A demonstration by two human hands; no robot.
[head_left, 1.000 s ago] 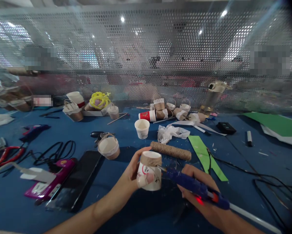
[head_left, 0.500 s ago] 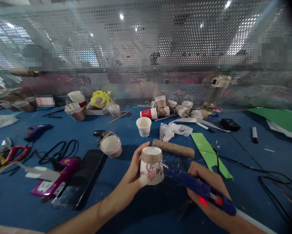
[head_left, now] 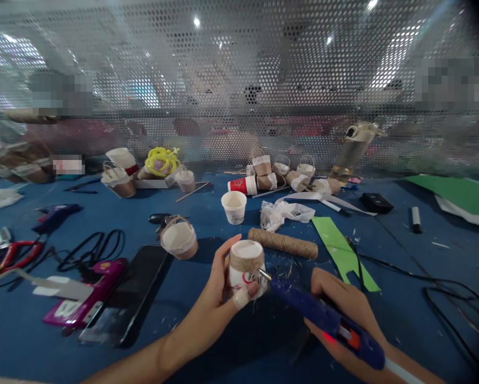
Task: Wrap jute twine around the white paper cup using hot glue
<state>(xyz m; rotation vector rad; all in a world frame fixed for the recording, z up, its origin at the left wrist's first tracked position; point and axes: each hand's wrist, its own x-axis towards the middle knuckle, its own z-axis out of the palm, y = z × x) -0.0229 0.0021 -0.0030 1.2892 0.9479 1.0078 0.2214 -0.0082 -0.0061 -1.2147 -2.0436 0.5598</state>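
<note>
From my station I logged the cup (head_left: 245, 271) in the left hand (head_left: 217, 296), over the bench (head_left: 231, 360) and apparently base up. The left grip was curled round its side, thumb pressed to the printed front. The right hand (head_left: 349, 300) had its grip wrapped round the glue gun (head_left: 315, 314), a red glow showing at its underside; the nozzle stood at the lower edge of the twine band (head_left: 243, 262), and I could not tell whether it touched. Progress, as I judged it: partial. Twine ringed the cup near its upper end; the printed wall below was uncovered, and I counted that as left. Against the basket (head_left: 188, 250) to the left, which had white edging and a handle, the cup showed neither. The twine roll (head_left: 283, 244) lay just behind the cup; I could trace no strand joining them. Farther back, a plain cup (head_left: 234, 213) stood upright and unwrapped.
</note>
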